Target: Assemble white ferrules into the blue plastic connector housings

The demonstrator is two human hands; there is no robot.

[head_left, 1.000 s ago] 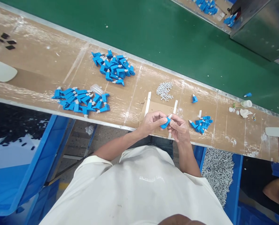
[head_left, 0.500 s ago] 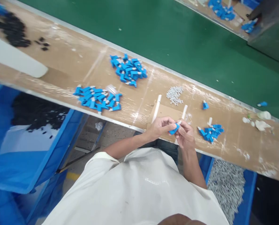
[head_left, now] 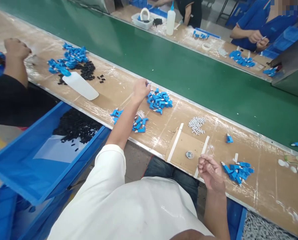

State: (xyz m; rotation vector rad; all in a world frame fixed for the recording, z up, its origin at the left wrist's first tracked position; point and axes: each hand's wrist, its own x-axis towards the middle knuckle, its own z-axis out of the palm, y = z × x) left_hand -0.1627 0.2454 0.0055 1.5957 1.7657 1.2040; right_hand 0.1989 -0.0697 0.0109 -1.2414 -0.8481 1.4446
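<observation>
Brown workbench (head_left: 264, 186) runs nearest me, where my right hand (head_left: 211, 172) is loosely curled, pinching what looks like a thin pin beside a small blue pile (head_left: 237, 167). Farther out, my left hand (head_left: 140, 89), half a second ago at the blue connector, now closes at the far blue pile (head_left: 159, 99); I cannot tell what it grips. Beyond lies the green belt (head_left: 189, 73).

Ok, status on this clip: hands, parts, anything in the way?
Left hand reaching out over far blue pile, grip unclear. Right hand curled by small blue pile, contents unclear. Nothing blocking.
</observation>
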